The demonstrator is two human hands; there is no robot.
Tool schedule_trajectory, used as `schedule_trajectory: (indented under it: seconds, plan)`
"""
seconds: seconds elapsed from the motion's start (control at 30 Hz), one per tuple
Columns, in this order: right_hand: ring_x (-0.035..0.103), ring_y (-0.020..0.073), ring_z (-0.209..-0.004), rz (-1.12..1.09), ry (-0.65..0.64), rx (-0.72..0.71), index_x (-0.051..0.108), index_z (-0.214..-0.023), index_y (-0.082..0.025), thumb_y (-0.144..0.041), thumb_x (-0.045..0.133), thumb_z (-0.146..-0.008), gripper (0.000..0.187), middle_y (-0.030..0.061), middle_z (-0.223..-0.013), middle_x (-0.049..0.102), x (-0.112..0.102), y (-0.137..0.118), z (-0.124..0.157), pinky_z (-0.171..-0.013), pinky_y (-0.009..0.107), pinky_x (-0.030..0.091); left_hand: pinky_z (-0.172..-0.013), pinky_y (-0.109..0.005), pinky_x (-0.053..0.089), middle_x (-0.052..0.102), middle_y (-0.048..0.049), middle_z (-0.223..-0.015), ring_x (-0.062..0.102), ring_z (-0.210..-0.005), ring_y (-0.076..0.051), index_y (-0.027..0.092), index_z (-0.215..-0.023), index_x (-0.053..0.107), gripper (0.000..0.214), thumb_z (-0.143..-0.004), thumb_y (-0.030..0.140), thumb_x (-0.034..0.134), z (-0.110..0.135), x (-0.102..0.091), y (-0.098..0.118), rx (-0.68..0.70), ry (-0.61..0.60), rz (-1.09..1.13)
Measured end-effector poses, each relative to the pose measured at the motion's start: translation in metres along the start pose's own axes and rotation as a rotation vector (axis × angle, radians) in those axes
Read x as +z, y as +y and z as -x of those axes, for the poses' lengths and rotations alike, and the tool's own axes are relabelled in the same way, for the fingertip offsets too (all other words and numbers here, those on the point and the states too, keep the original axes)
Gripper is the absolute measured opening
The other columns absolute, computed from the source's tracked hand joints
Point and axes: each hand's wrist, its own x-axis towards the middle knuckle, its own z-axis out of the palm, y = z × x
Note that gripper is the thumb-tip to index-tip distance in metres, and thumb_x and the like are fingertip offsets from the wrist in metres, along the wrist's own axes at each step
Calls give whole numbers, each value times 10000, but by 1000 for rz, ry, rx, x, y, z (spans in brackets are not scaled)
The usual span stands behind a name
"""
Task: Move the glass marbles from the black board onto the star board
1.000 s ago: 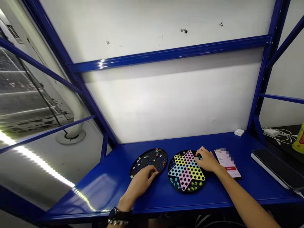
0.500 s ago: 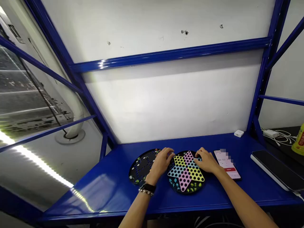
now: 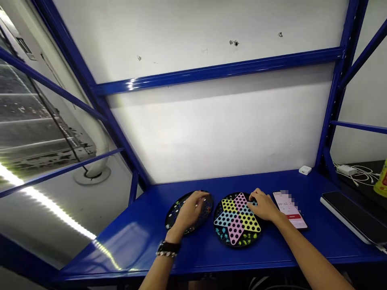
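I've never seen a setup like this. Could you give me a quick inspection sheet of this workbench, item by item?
Surface: glossy blue metal shelf.
Game things: two round Chinese checkers boards; one black with small pieces, one with a pastel star.
Hands: left hand over the black board; right hand at the star board's right edge.
Clutter: phone showing a timer, dark tablet, small white box, yellow bottle.
Cables: white cables by a white charger, on a dark shelf.
Surroundings: white wall, blue steel frame, LED strip.
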Motion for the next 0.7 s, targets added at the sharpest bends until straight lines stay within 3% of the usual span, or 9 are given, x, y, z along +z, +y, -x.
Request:
schedule_trajectory:
  seconds: [0.1, 0.2, 0.3, 0.4, 0.57, 0.7]
  plan:
    - [583, 216, -969, 2, 1, -5, 616, -904, -234, -375, 515, -891, 174, 41, -1032, 587, 0, 0, 0, -814, 343, 373, -969, -337, 496, 703, -48, -1164, 635, -1083, -222, 240, -1123, 685, 409, -925, 393, 362, 31, -33, -40, -163, 13, -8]
    - [585, 215, -961, 16, 7, 2, 622, -905, -235, -371, 529, -882, 166, 41, -1046, 586, 0, 0, 1, -808, 342, 375, -885, -354, 524, 732, -58, -1112, 662, -981, -246, 226, -1096, 706, 438, -871, 478, 426, 58, -54, -62, -278, -117, 14]
    - [585, 214, -955, 17, 9, 7, 624, -904, -236, -368, 532, -878, 163, 42, -1053, 588, 1, 1, 1, -806, 344, 374, -842, -342, 521, 740, -49, -1057, 663, -907, -236, 230, -1072, 724, 418, -824, 495, 517, 72, -59, -59, -281, -279, 37]
    - [580, 217, -961, 9, 1, 2, 623, -913, -230, -361, 517, -887, 170, 50, -1052, 588, 2, 1, 0, -817, 353, 372, -746, -305, 504, 734, -23, -983, 643, -784, -199, 251, -1052, 723, 364, -802, 461, 562, 73, -53, -47, -270, -348, 1]
    - [577, 223, -966, -2, -10, 8, 617, -924, -228, -363, 500, -892, 182, 50, -1058, 582, 0, 1, 1, -823, 366, 369, -668, -276, 462, 712, -2, -880, 599, -697, -176, 245, -990, 700, 312, -799, 448, 559, 65, -52, -40, -236, -340, -9]
    - [575, 224, -983, -15, -13, 3, 613, -917, -230, -364, 503, -888, 176, 50, -1068, 580, -1, 0, 1, -839, 371, 370, -704, -299, 474, 706, -18, -874, 585, -686, -187, 228, -1066, 660, 423, -827, 527, 478, 59, -70, -56, -317, -154, -72]
